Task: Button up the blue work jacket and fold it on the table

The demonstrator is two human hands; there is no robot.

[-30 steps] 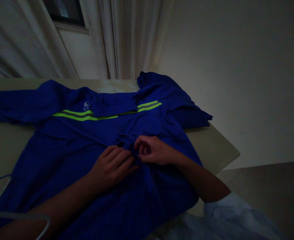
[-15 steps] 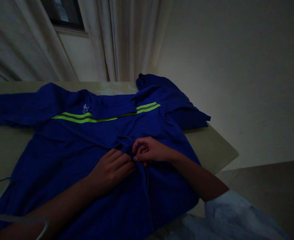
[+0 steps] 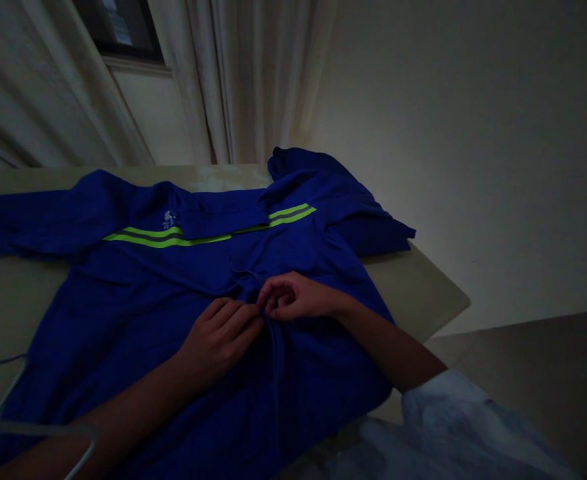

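A blue work jacket (image 3: 163, 307) with a yellow-green reflective stripe across its chest lies front side up on the table. My left hand (image 3: 226, 333) grips the jacket's front edge near the middle, its fingers curled over the cloth. Right beside it, my right hand (image 3: 296, 297) pinches the same front opening with thumb and fingers bent together. The two hands' fingertips meet at the placket, and whatever small fastening may be between them is hidden. Below the hands the loose front edge runs down toward me.
The pale table (image 3: 430, 293) ends in a corner at the right. Curtains (image 3: 253, 80) and a window (image 3: 128, 27) stand behind it, with a plain wall (image 3: 473, 167) to the right. A pale cable (image 3: 38, 430) crosses at the lower left.
My right hand has shifted slightly left, closer to my left hand, and its fingers have curled more. The front edge below the hands now hangs straighter.
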